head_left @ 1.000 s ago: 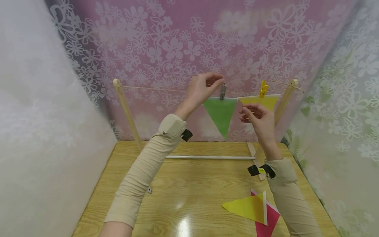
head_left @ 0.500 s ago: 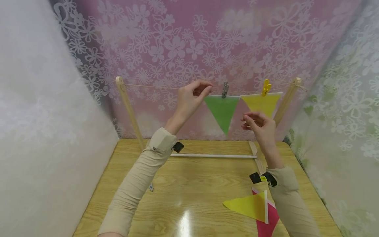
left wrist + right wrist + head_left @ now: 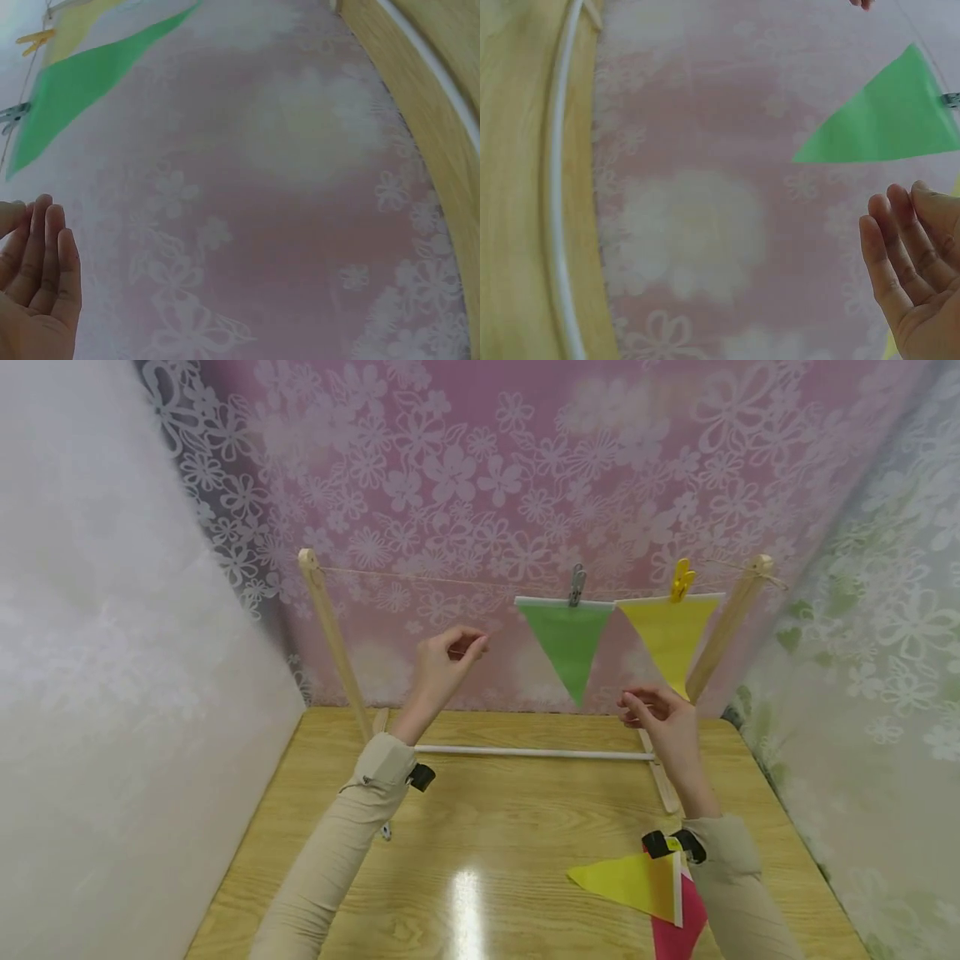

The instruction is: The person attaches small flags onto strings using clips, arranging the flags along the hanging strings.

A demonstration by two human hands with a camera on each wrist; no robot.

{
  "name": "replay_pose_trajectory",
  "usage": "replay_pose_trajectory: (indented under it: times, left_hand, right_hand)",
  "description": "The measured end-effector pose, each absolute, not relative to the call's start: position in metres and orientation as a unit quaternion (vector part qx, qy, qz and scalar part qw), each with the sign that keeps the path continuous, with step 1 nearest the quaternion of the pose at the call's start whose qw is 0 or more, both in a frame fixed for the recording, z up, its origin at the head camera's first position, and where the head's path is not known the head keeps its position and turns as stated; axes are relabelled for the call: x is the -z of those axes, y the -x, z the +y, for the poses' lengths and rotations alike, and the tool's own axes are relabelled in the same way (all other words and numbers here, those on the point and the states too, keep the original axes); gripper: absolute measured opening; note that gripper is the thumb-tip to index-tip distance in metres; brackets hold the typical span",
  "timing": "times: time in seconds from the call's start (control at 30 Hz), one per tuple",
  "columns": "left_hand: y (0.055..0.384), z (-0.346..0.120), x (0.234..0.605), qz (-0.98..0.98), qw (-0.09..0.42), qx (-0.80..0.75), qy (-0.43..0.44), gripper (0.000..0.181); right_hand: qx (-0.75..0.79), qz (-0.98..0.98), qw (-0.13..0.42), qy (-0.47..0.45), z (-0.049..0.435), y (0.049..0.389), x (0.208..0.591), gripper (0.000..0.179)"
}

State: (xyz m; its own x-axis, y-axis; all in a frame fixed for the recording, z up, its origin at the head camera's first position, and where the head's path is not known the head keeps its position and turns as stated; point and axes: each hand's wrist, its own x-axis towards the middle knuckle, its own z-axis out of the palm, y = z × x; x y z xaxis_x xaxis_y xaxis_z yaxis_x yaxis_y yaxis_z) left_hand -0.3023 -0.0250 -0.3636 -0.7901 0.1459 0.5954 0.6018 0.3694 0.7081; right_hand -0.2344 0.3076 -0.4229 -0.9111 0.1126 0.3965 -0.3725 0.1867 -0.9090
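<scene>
Indoors, left hand point(image 3: 441, 667) and right hand point(image 3: 666, 718) hover empty, fingers loosely bent; green pennant point(image 3: 569, 640) between, wood-grain table point(image 3: 517, 818) below, pink floral backdrop point(image 3: 480, 468) behind.

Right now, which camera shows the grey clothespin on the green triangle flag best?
The head view: it shows the grey clothespin whole, clipped to the white top edge of the green triangular flag. The left wrist view has it right at the left edge; the right wrist view shows only a bit, cut off at the right edge.

A yellow pennant point(image 3: 626, 883) partly hides the red pennant point(image 3: 677, 933), cut off by the head view's bottom.
</scene>
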Motion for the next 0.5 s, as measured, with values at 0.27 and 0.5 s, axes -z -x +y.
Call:
replay_pose_trajectory:
  times: [0.27, 0.5]
  left_hand:
    - [0.295, -0.071, 0.424, -0.825, 0.176, 0.509, 0.174, 0.018]
    - [0.277, -0.120, 0.475, -0.840, 0.142, 0.509, 0.119, 0.021]
  right_hand:
    - [-0.597, -0.779, 0.184, -0.056, 0.323, 0.223, 0.460, 0.019]
    - [-0.568, -0.805, 0.170, -0.017, 0.342, 0.208, 0.488, 0.027]
